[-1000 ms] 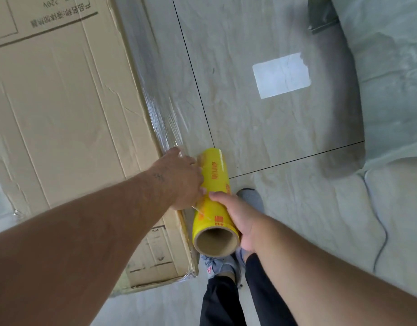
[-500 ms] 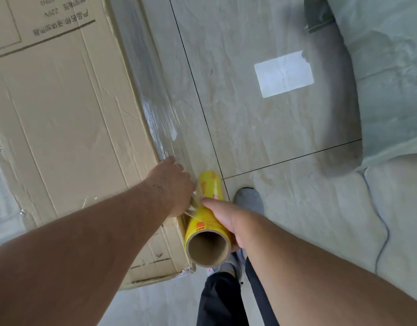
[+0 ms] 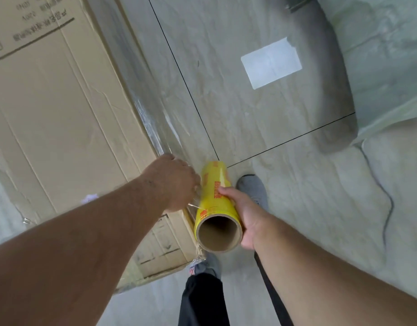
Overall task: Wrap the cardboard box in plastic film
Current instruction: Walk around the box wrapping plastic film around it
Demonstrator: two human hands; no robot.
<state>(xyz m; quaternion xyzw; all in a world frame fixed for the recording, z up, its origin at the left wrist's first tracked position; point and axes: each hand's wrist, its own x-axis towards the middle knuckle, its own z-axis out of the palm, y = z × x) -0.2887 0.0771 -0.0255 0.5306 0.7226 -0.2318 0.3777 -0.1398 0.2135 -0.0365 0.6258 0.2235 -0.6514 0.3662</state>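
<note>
Standing upright on the tiled floor point(image 3: 261, 128), the cardboard box point(image 3: 62, 128) fills the left of the view, and clear plastic film point(image 3: 153, 128) already clings down its right face. The left hand point(image 3: 172, 182) sits at the box's right edge, seemingly pinning the film there so it stays taut; whether its fingers are clenched I cannot tell. Just right of the box, the right hand point(image 3: 244, 215) grasps the yellow film roll point(image 3: 215, 205), open core toward the camera, close to the box so film pays out short and tight.
</note>
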